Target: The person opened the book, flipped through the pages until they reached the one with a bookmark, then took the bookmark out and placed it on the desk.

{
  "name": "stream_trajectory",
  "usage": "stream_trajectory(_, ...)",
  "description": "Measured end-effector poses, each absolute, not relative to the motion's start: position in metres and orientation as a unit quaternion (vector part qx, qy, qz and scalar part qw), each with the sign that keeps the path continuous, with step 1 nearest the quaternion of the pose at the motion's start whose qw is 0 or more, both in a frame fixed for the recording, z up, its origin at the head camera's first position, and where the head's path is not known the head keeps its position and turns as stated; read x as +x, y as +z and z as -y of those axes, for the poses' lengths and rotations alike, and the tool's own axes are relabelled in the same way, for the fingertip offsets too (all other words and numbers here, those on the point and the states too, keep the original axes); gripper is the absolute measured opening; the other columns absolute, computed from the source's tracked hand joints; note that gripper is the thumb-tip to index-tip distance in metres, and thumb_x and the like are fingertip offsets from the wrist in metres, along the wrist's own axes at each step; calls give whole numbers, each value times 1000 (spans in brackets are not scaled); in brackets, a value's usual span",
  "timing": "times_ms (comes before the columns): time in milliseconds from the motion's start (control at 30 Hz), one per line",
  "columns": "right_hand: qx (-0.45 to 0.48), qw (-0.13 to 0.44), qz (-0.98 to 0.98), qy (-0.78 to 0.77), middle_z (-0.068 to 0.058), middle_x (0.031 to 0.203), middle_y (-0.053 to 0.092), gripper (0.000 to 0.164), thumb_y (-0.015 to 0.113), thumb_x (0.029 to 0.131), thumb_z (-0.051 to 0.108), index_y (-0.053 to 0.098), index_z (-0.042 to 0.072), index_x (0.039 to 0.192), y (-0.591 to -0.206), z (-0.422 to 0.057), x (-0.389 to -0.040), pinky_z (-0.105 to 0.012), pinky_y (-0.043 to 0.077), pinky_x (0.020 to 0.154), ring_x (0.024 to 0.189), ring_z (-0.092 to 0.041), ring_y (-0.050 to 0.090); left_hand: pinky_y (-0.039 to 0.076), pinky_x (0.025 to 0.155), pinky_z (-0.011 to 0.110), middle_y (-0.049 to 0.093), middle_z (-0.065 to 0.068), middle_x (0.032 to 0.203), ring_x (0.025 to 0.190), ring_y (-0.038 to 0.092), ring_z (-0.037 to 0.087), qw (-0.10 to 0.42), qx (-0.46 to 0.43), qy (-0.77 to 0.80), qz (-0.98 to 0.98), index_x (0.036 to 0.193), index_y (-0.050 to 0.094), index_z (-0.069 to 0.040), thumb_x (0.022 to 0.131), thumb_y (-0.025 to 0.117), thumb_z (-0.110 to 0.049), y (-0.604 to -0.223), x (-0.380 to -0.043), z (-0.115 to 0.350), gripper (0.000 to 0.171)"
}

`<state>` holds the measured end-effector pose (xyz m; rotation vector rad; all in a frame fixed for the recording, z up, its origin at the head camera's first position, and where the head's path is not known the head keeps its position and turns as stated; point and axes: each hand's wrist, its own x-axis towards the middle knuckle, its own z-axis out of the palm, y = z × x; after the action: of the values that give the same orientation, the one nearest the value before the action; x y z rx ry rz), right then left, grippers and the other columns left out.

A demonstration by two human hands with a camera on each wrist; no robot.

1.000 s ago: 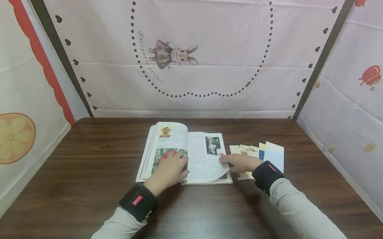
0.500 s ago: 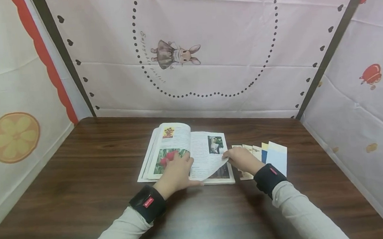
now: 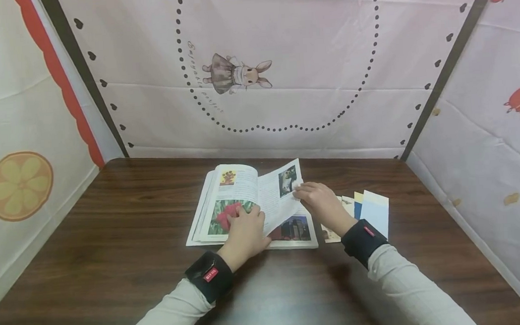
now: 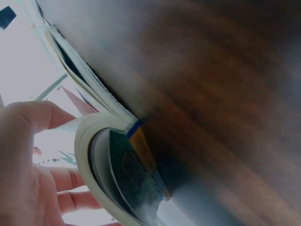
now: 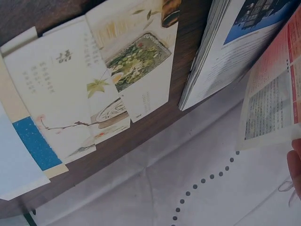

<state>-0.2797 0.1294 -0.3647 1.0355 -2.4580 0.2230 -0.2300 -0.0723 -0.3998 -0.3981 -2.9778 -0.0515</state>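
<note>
An open book lies on the table, its left page showing a red flower picture. My left hand rests on that page near the gutter, fingers spread; in the left wrist view the hand lies over the curved pages. My right hand pinches the outer edge of a right-hand page, which is lifted at a slant. Under it shows another page with a dark building photo. The right wrist view catches the raised page with fingertips at its edge.
Right of the book, several fanned cards lie on the dark wooden table, partly behind my right hand. Some bear plant and food drawings; the outermost is pale blue. Printed cloth walls stand at the back and both sides.
The right-hand page has risen from nearly flat to slanted, its outer edge moving away from me with my right hand. My left hand has shifted right, toward the gutter. The building photo is uncovered.
</note>
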Motion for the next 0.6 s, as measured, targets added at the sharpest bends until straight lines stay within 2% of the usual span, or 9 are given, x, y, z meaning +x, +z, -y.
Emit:
stream_trajectory(233,364,256,887,126,-15,115,67,34,74,78,8,66,2,110,-368,-130,-279,-39,52,88,105,-28,65,47,77,67,60,13,100,105,55,50,89,-133,-16,987,102,64,1,76,68,-29,-400,-229,69,39)
stream_trajectory(367,344,254,893,138,-14,109,70,39,75,79,12,63,3,115,-372,-131,-278,-39,54,84,98,-27,68,48,78,65,60,13,100,99,57,45,94,-120,-27,988,102,65,0,80,68,-28,-401,-228,68,36)
stream_trajectory(467,321,195,917,137,-14,104,71,38,74,79,14,64,3,114,-374,-131,-276,-38,55,82,93,-26,69,51,75,57,60,11,98,91,58,38,97,-106,-28,989,102,65,-2,82,67,-30,-401,-228,68,34)
stream_trajectory(600,280,54,953,102,-14,117,67,45,72,82,27,63,3,119,-379,-129,-273,-41,52,90,107,-28,65,53,62,42,63,9,89,77,59,30,112,-90,-52,988,97,67,-4,86,64,-30,-401,-231,71,28)
